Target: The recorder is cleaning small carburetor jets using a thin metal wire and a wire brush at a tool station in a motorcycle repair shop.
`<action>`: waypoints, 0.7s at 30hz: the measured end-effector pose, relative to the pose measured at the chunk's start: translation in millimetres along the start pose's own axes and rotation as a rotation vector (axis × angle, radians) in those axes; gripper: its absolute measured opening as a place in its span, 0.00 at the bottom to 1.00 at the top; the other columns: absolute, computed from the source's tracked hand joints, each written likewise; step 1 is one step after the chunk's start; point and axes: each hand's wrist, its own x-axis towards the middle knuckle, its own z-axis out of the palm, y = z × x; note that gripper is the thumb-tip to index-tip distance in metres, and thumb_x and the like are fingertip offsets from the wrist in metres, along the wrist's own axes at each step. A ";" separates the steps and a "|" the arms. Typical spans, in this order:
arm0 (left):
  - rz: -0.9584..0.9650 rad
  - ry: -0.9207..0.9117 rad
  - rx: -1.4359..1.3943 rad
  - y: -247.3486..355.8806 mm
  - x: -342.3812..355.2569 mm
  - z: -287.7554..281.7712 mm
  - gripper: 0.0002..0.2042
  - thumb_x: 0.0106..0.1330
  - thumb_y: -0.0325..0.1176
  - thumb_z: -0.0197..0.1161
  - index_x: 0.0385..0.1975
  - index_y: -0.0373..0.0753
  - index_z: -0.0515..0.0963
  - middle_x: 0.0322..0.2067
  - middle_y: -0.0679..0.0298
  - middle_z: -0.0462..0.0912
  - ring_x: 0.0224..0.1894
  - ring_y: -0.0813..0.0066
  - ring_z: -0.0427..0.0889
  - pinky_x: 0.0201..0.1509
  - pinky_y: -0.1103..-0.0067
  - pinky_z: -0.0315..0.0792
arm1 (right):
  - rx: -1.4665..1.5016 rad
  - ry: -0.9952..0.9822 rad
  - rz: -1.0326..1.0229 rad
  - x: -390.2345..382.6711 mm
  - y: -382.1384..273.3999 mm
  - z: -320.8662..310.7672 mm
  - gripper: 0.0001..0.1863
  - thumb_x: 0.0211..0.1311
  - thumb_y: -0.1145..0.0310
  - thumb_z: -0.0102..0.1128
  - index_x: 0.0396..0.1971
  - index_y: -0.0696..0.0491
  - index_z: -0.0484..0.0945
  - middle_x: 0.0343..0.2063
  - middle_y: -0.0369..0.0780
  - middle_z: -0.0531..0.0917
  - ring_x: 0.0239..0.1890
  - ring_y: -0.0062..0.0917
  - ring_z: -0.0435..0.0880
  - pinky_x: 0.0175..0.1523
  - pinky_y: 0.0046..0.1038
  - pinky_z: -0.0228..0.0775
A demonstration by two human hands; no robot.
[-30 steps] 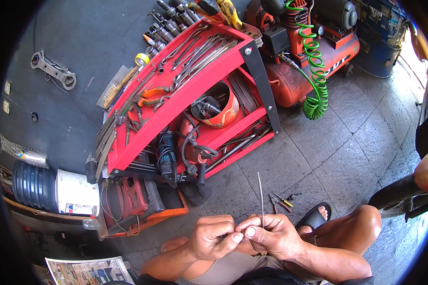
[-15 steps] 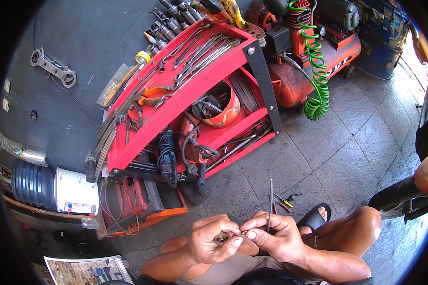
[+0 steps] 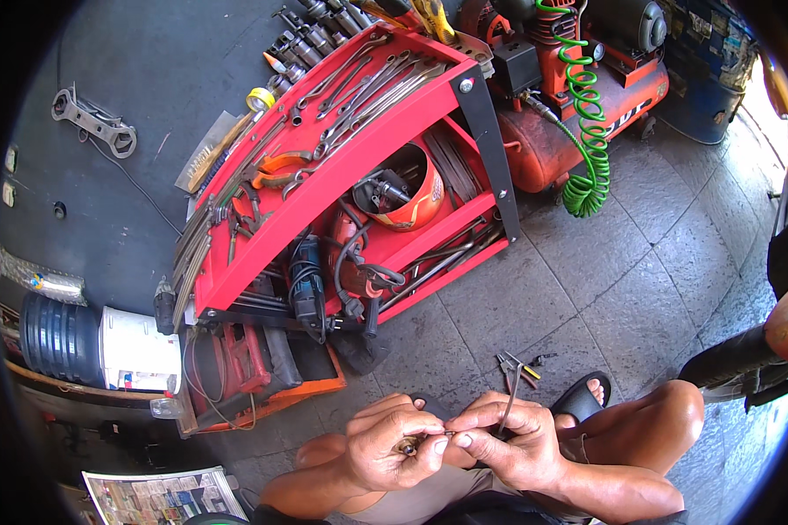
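In front of my lap my two hands meet at the fingertips. My left hand (image 3: 392, 444) is closed, its thumb and forefinger pinched together. Within its curled fingers sits a small brassy metal part with a round end (image 3: 409, 449), mostly hidden. My right hand (image 3: 518, 442) is closed too; a thin grey rod or cable (image 3: 510, 394) rises out of it between the fingers. Where the thumbs nearly touch, a tiny dark piece (image 3: 449, 432) spans the gap, too small to name.
Ahead stands a red tool cart (image 3: 341, 153) bearing wrenches and pliers, with a drill (image 3: 306, 284) on its lower part. Beyond is a red air compressor (image 3: 543, 144) with a green coiled hose (image 3: 587, 131). Pliers (image 3: 518, 367) lie on the tiled floor near my sandal (image 3: 578, 401).
The upper end of the thin rod or cable has tipped to the right and lower. Both hands stay in nearly the same place, still fingertip to fingertip.
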 end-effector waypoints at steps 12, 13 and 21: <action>-0.001 0.000 0.050 3.2 0.4 -1.6 0.07 0.51 0.22 0.66 0.29 0.34 0.77 0.18 0.62 0.79 0.15 0.71 0.73 0.29 0.74 0.74 | -0.080 0.047 -0.072 0.7 0.9 4.4 0.10 0.57 0.77 0.66 0.40 0.57 0.83 0.32 0.39 0.83 0.32 0.21 0.80 0.39 0.25 0.73; 0.009 0.004 0.049 2.8 0.8 -1.4 0.07 0.51 0.22 0.66 0.29 0.34 0.77 0.18 0.62 0.79 0.15 0.71 0.73 0.29 0.74 0.73 | -0.079 0.065 -0.022 0.5 -0.2 4.9 0.10 0.57 0.77 0.67 0.40 0.57 0.83 0.31 0.38 0.83 0.28 0.17 0.78 0.35 0.22 0.71; 0.031 -0.002 0.022 -3.7 -0.3 0.4 0.05 0.54 0.23 0.65 0.29 0.32 0.77 0.18 0.61 0.79 0.16 0.74 0.72 0.24 0.77 0.68 | -0.060 0.060 -0.036 -1.6 6.3 3.6 0.09 0.58 0.75 0.67 0.39 0.56 0.83 0.30 0.37 0.81 0.27 0.14 0.76 0.33 0.20 0.68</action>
